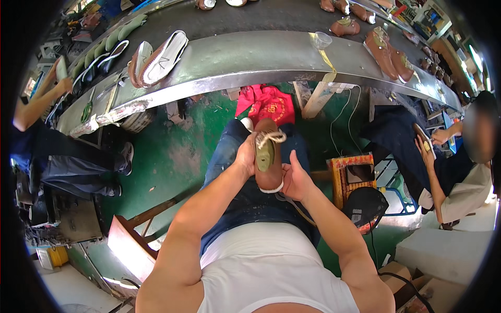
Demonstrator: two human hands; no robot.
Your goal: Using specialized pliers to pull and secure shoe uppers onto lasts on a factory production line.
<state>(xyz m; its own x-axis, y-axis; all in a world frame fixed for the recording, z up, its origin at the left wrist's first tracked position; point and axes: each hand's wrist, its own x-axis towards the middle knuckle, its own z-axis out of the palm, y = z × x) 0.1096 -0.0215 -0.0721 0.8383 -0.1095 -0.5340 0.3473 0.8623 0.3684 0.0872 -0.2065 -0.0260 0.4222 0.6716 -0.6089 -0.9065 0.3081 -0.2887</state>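
Note:
A brown shoe (269, 180) with an olive-green tongue area, a pale lace at its top and a light sole edge is held over my lap, toe pointing away from me. My left hand (246, 155) is closed around its left side, the fingers partly hidden beneath it. At the heel's right side, my right hand (295, 180) cups the shoe with bent fingers, while its thumb stands up away from it. The lace's loose loops lie across the shoe's front. Beneath the shoe are my legs in blue jeans (222, 151).
Ahead runs a metal-edged bench (229, 55) carrying a pair of brown-and-white shoes (162, 60), a brown pair (389, 55) and a clear cup (321, 40). A red bag (266, 104) lies beneath. People work at left and right. A stool (352, 177) holds a phone (360, 172).

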